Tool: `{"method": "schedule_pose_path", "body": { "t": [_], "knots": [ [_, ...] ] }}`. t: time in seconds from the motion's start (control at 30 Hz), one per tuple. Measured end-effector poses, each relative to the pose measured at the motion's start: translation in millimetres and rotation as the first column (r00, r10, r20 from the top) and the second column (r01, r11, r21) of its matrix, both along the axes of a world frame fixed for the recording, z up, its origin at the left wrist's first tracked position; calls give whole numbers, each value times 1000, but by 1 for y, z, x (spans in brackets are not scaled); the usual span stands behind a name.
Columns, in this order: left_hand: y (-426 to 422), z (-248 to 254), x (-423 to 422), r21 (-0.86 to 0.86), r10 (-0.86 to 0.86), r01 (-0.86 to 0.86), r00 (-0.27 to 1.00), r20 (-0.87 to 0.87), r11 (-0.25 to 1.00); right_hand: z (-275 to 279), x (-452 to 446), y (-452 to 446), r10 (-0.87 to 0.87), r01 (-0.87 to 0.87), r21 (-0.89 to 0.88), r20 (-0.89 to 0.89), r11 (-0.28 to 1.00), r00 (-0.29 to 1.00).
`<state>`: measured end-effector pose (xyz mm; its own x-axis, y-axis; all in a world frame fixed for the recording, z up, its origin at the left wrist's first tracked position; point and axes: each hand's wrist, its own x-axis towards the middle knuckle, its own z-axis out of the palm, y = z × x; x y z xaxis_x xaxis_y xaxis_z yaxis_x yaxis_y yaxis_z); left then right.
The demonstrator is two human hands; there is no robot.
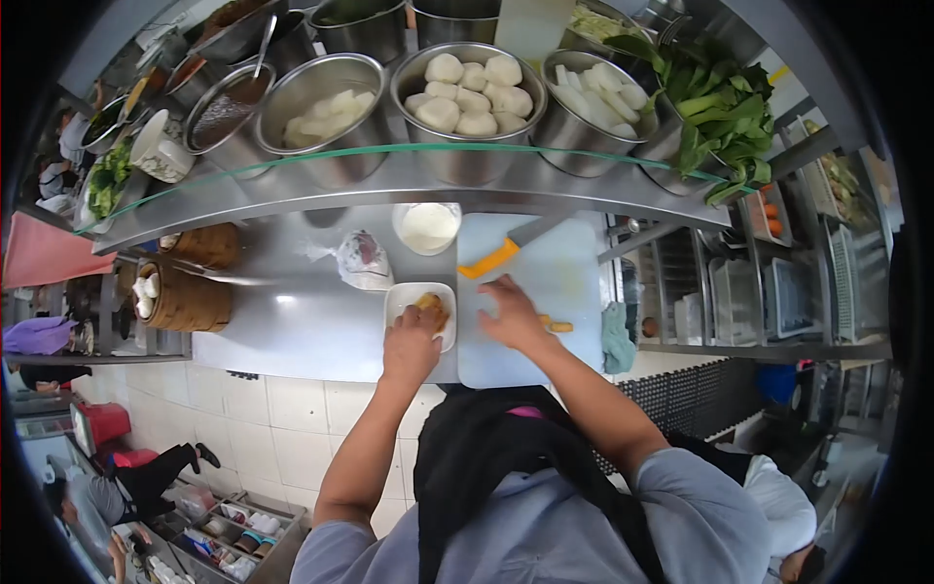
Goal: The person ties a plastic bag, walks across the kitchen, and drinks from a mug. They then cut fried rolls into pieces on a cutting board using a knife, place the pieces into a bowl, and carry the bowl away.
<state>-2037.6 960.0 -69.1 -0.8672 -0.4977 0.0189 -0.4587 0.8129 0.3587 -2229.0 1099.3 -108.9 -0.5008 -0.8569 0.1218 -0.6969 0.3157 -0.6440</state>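
Note:
My left hand (413, 343) reaches into a white square dish (391, 310), its fingers curled onto golden-brown fried food pieces (433, 308). The undersides of the fingertips are hidden. Over the pale cutting board (579, 263) is my right hand (511, 316), fingers spread and nothing seen in them. Beside it on the board lie a few more golden-brown strips (556, 324), partly behind the hand. A knife with a yellow handle (489, 259) rests farther back, blade pointing to the upper right.
Behind the dish stand a white bowl of pale powder (428, 229) and a tied plastic bag (364, 261). Bamboo steamers (185, 297) sit at left, a green cloth (617, 338) at right. Overhead, a shelf (409, 193) carries metal pots of food (469, 146). Other people are nearby.

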Motion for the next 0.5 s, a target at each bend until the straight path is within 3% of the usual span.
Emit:
{"method": "schedule_pose_path", "body": {
  "t": [0.03,0.13,0.17,0.23,0.33,0.47,0.5],
  "knots": [
    [8,-4,-11,16,-9,9,1000,-10,1000,1,-15,27,-102,101,22,13,995,995],
    [49,-23,-58,95,-254,266,960,-118,959,3,-44,101,-299,303,103,-53,947,953],
    [64,-31,-76,85,-288,303,946,-150,949,5,-44,115,-303,308,105,-61,946,951],
    [88,-48,-110,40,-299,316,927,-227,948,6,-40,132,-270,335,300,-237,893,933],
    [105,-82,-140,-65,-326,320,932,-161,945,-6,-37,135,-238,291,320,-194,902,952],
    [88,-62,-119,-38,-265,262,947,-181,964,-16,-40,111,-262,282,165,-131,945,956],
    [74,-53,-101,7,-162,167,970,-183,986,-14,-36,94,-224,230,60,-92,971,970]
  ]
}}
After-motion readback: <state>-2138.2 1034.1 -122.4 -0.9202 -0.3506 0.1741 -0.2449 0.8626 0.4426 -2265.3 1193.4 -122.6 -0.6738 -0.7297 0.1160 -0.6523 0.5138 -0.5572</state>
